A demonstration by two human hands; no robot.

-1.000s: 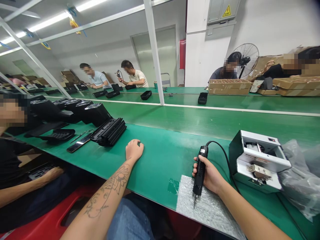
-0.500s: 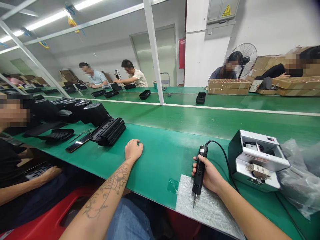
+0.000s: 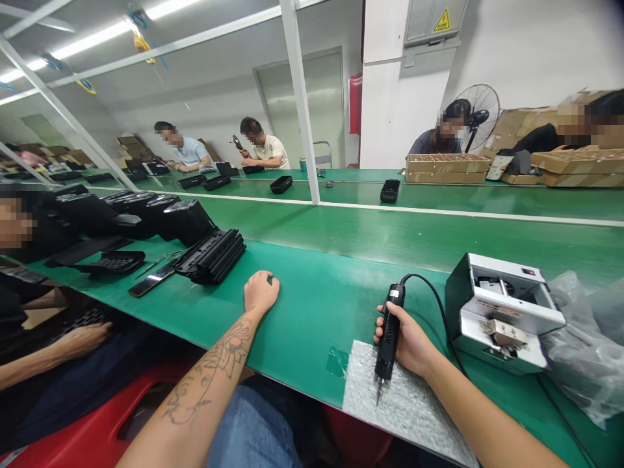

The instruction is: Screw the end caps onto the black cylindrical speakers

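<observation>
Wrapped round a black electric screwdriver (image 3: 390, 335) is my right hand (image 3: 403, 338); the tool's bit points down over a bubble-wrap sheet (image 3: 363, 380) at the table's front edge. A cable runs from its top to the right. My left hand (image 3: 261, 291) rests on the green table (image 3: 302, 312), its fingers curled and partly hidden, so whether anything is under them does not show. Left of that hand lies a stack of black plastic parts (image 3: 212, 257).
A white and black machine (image 3: 504, 315) stands on the right beside clear plastic bags (image 3: 578, 344). To the left are a phone (image 3: 153, 278), tweezers, a black tray (image 3: 114, 262) and black housings (image 3: 185, 221). A person sits at far left; others work across the conveyor (image 3: 370, 231).
My hands and the screwdriver have stayed put. The person at far left has shifted left, and a person across the conveyor has raised a tool. A black case on the far belt moved slightly left.
</observation>
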